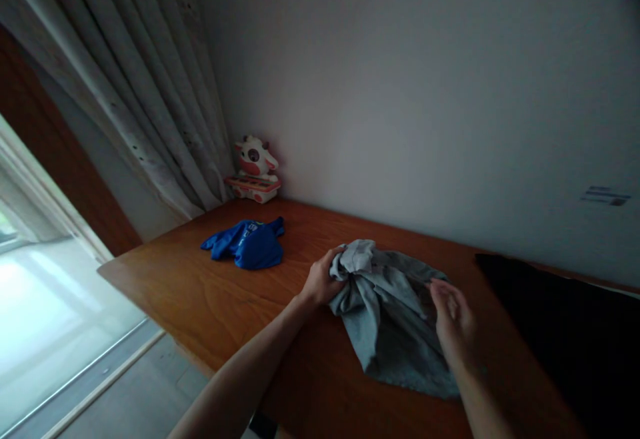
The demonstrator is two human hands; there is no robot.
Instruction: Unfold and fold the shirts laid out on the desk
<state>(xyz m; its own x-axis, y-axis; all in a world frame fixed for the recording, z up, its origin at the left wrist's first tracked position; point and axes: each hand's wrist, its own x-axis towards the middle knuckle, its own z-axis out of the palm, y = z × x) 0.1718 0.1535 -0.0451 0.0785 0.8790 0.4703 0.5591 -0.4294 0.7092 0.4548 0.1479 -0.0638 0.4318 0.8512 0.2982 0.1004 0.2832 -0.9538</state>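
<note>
One wooden table (165,272) (cloth (383,326) atop), curtain (135,79)

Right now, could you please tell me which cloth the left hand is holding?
The crumpled grey cloth, bunched in the left hand; the blue cloth lies farther left, untouched.

Room in home: long patterned curtain (135,86), cow-headed toy keyboard (255,189) at far corner of wooden table (165,279), blue printed garment (257,250) nearby.
</note>
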